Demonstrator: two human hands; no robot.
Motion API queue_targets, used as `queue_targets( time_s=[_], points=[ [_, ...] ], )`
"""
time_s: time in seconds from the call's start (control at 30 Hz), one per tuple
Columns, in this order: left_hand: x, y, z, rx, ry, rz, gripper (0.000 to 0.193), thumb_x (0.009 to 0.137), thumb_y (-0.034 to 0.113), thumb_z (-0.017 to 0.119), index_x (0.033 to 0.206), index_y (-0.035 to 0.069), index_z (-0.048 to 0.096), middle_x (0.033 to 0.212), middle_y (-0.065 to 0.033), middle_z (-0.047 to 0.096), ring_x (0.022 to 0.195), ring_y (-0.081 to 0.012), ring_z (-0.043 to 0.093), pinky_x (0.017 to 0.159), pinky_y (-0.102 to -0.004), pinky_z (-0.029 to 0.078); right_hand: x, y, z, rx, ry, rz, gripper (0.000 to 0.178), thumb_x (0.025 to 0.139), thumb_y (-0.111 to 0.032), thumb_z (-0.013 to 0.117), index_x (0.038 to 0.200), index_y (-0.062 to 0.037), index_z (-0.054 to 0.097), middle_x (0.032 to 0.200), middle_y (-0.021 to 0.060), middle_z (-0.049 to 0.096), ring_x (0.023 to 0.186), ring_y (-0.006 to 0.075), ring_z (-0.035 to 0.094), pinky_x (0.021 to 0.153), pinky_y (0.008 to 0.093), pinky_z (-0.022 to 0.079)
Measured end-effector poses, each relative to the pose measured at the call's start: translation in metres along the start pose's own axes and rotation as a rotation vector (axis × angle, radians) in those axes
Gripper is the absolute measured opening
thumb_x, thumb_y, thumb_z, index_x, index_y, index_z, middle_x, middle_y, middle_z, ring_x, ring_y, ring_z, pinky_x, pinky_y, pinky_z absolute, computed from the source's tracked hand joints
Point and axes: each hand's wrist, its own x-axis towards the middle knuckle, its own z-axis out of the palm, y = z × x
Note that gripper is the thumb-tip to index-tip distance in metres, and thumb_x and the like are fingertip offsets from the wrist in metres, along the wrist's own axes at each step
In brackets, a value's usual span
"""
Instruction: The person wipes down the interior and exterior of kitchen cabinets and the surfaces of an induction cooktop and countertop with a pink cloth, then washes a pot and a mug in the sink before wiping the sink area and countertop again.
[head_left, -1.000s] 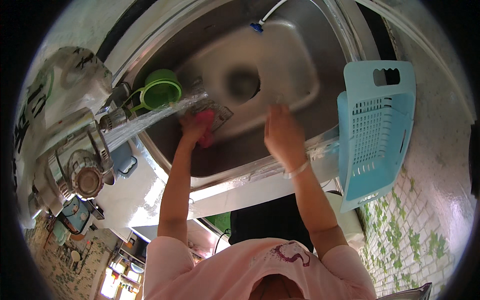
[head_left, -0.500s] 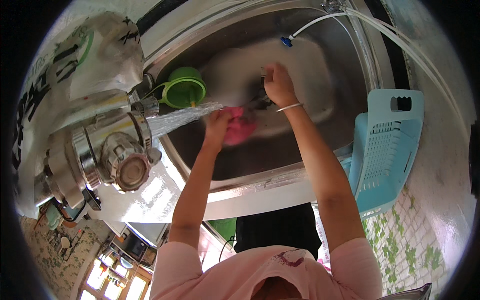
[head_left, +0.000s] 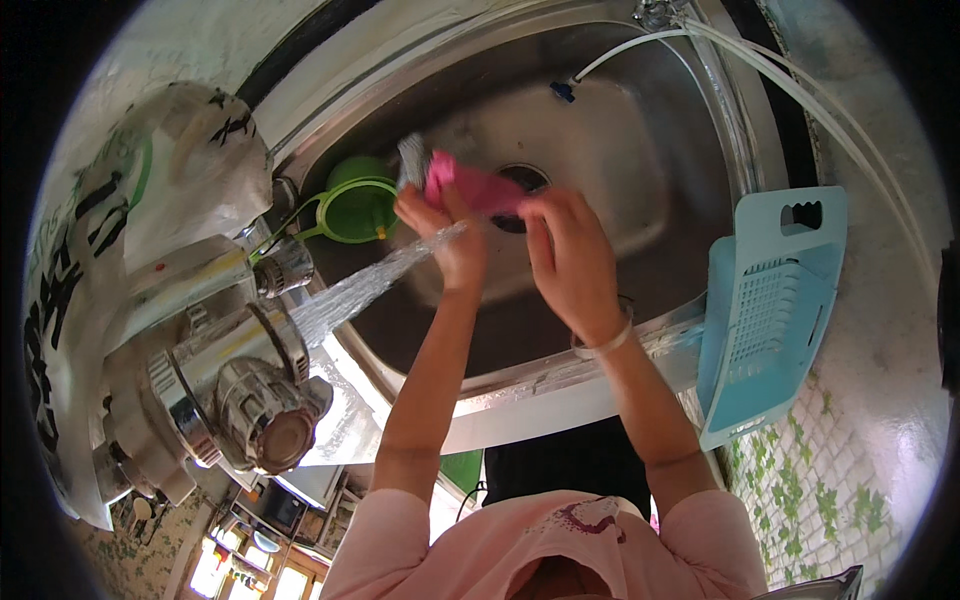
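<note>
Crumpled pink cloth (head_left: pixel 478 186) above the steel sink (head_left: pixel 640 150).

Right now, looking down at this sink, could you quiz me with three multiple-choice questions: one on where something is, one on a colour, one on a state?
1. Where is the light blue basket?
A. inside the sink
B. on the counter at the person's right of the sink
C. hanging on the tap

2. What colour is the cloth that the hands hold?
A. pink
B. yellow
C. black

3. Is the tap running?
A. no, it is dry
B. it only drips
C. yes, a stream pours out

Answers: 1 B, the basket lies beside the sink's right rim. 2 A, the cloth between the left hand and the right hand is bright pink. 3 C, a stream of water runs from the tap to the left hand.
</note>
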Motion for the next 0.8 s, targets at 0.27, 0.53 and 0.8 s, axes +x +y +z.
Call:
queue_targets(
  time_s=[0.27, 0.53, 0.8],
  points=[
    [0.060, -0.021, 0.099, 0.229, 0.010, 0.427, 0.037, 0.083, 0.008, 0.053, 0.119, 0.010, 0.046, 0.112, -0.0204, 0.041, 0.107, -0.0355, 0.038, 0.091, -0.0496, 0.032, -0.101, 0.008, -0.043, -0.323, -0.072, 0.021, 0.017, 0.073, -0.006, 0.061, 0.090, -0.0069, 0.057, 0.091, 0.0091, 0.057, 0.081, 0.0265, 0.056, 0.071, 0.0367, 0.047],
    [0.032, 0.010, 0.107, 0.661, -0.818, 0.423, 0.031, 0.083, 0.030, 0.050, 0.110, 0.017, 0.059, 0.112, -0.0090, 0.054, 0.105, -0.0278, 0.049, 0.089, -0.0444, 0.038, -0.102, 0.015, -0.036, -0.309, 0.002, 0.011, 0.019, 0.072, -0.011, 0.061, 0.090, -0.0094, 0.057, 0.081, 0.0041, 0.059, 0.070, 0.0212, 0.057, 0.061, 0.0304, 0.049],
    [-0.018, -0.034, -0.038, -0.053, -0.526, -0.401, 0.026, 0.092, 0.015, 0.045, 0.111, 0.002, 0.055, 0.110, -0.0093, 0.055, 0.098, -0.0184, 0.052, 0.079, -0.0334, 0.047, -0.102, 0.016, -0.036, -0.311, 0.011, -0.020, 0.018, 0.071, -0.012, 0.062, 0.088, -0.0109, 0.057, 0.078, 0.0025, 0.059, 0.066, 0.0190, 0.057, 0.056, 0.0302, 0.048]
  ],
)
